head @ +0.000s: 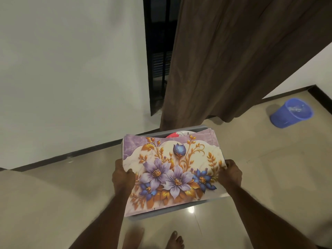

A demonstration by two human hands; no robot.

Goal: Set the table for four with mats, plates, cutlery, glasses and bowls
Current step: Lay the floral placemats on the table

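Both my hands are clamped on a grey tray (162, 213) at the lower centre of the frame, carried above the beige floor (53, 203). My left hand (123, 177) curls round its left edge with the thumb pressing on the floral mats (172, 169) stacked on top; my right hand (230, 174) grips the right edge the same way. At the tray's far end a plate (179, 134) with a red patch peeks from under the mats. My bare feet (175, 239) show at the bottom. A blue bucket (291, 112) stands at the right, beside a brown curtain (233, 60).
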